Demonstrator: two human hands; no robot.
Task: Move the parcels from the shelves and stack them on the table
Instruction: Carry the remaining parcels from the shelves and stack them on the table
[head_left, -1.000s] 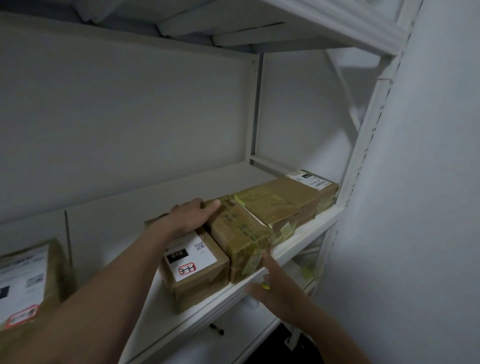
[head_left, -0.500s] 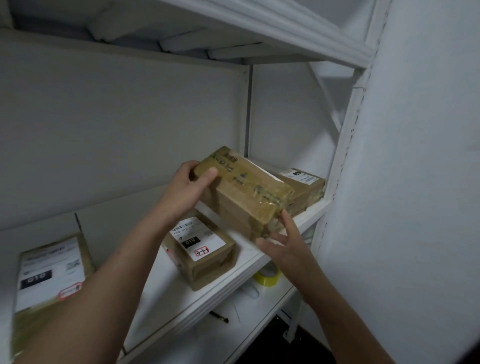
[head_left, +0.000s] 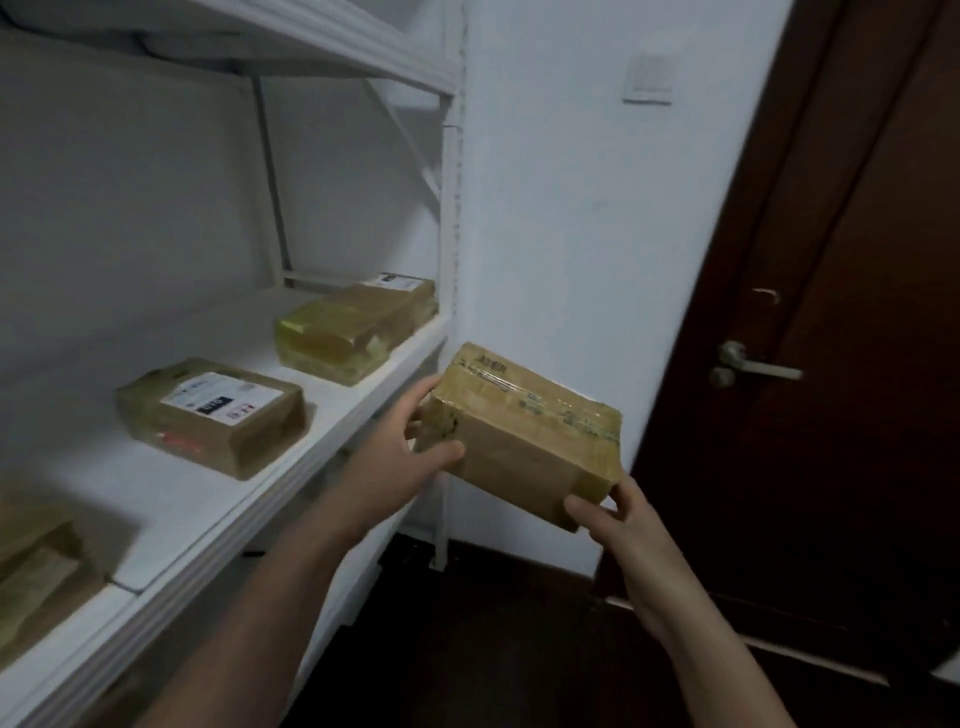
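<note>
White shelving (head_left: 332, 415) carries a white-labelled brown cardboard parcel (head_left: 210, 415) (its print seems too blurred to read); clear of it, left hand (head_left: 400, 457) and right hand (head_left: 618, 525) clasp a tape-wrapped brown cardboard box (head_left: 524, 436) by opposite ends.

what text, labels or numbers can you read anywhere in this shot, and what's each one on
No text here can be read for certain.
On the held parcel, gripped by the left hand and the right hand: dark print along the tape, too blurred to read.
On the middle shelf parcel: a white label with a black block and a red mark, too blurred to read.
On the far shelf parcel: a white label, too small to read.
</note>
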